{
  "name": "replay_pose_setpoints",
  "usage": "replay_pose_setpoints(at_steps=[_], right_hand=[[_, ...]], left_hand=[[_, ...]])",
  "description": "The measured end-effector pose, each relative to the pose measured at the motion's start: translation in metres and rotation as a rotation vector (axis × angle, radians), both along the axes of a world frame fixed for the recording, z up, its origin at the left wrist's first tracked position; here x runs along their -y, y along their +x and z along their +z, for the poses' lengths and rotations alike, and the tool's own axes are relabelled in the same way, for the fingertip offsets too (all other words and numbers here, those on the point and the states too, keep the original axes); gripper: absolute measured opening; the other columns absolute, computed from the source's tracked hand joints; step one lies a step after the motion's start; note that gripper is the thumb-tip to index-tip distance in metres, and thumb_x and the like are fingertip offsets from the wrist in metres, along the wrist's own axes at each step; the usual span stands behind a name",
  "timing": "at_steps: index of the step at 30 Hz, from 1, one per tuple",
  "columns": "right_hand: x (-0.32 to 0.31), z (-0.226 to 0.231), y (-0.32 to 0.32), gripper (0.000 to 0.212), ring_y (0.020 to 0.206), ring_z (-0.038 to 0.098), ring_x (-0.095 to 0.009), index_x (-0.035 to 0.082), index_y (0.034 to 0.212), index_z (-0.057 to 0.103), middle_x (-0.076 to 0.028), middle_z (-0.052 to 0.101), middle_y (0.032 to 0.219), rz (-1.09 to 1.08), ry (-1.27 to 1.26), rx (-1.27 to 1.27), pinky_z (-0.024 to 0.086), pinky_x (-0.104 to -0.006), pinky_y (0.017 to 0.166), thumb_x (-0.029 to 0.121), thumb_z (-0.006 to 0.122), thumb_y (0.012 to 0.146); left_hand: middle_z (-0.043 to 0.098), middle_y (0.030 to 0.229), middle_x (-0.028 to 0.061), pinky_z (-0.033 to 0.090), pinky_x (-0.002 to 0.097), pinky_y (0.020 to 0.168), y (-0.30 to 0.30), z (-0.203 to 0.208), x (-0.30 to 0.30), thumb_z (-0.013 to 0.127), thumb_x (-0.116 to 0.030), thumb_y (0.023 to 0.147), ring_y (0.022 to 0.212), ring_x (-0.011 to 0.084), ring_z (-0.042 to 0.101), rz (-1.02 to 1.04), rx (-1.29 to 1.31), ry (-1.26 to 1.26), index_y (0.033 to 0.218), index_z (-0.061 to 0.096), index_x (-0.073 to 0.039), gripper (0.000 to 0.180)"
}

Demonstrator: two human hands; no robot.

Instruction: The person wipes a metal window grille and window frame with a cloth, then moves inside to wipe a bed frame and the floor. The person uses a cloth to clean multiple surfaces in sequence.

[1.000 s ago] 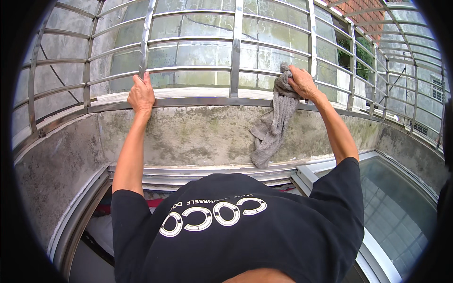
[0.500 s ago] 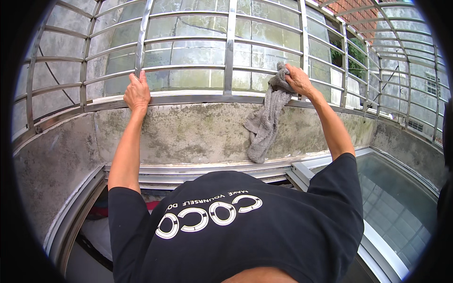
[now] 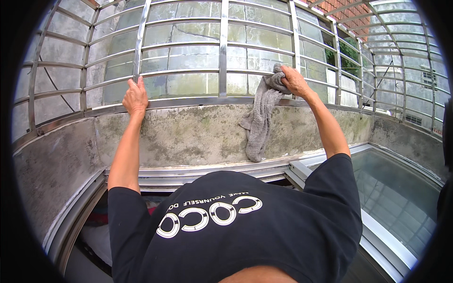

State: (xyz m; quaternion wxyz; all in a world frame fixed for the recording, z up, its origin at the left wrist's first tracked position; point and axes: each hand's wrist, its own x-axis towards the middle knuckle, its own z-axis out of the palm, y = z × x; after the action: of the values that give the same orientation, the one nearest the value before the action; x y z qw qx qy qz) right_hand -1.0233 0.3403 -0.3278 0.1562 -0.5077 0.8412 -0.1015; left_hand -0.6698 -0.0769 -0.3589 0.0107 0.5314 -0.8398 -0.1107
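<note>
A metal window grille (image 3: pixel 223 52) of crossing bars stands in front of me. My left hand (image 3: pixel 135 97) is closed round an upright bar, low on its left part. Bunched in my right hand (image 3: pixel 294 81) is a grey cloth (image 3: pixel 262 113), pressed around a horizontal bar right of the middle. The cloth's long end hangs down over the concrete ledge (image 3: pixel 188 134) and reaches close to the window frame. Part of the bar inside the cloth is hidden.
Below the ledge runs a metal window track (image 3: pixel 207 170), with a sliding glass pane (image 3: pixel 396 193) at the right. The grille curves round on both sides. Beyond it lie stained panels, a tiled red roof (image 3: pixel 335 12) and green plants (image 3: pixel 348 57).
The right hand and the cloth have shifted slightly left along the bar, and the view has moved a little. My left hand keeps its grip on the upright bar.
</note>
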Motion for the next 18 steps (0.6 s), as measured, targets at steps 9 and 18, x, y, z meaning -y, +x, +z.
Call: replay_pose_setpoints(at_steps=[9,18], right_hand=[[0.106,-0.005,0.064,0.027,0.088,0.061,-0.039,0.005,0.1,0.047,-0.018,0.065,0.089,0.086,-0.074,0.045,0.042,-0.0488,0.078,0.029,0.056,0.091],[0.01,-0.001,0.017,0.035,0.104,0.055,-0.032,0.005,0.112,0.048,-0.013,0.059,0.105,0.013,-0.009,-0.136,0.039,-0.0434,0.09,0.021,0.063,0.085]], left_hand=[[0.068,0.087,0.0247,0.048,0.0558,0.072,0.001,0.001,0.001,0.03,-0.056,0.098,0.085,0.0457,0.065,-0.004,0.002,-0.019,0.107,0.05,-0.004,0.057],[0.069,0.088,0.0233,0.049,0.0552,0.073,0.001,0.007,-0.002,0.03,-0.057,0.098,0.086,0.0445,0.066,0.001,-0.021,-0.022,0.105,0.051,-0.006,0.056]])
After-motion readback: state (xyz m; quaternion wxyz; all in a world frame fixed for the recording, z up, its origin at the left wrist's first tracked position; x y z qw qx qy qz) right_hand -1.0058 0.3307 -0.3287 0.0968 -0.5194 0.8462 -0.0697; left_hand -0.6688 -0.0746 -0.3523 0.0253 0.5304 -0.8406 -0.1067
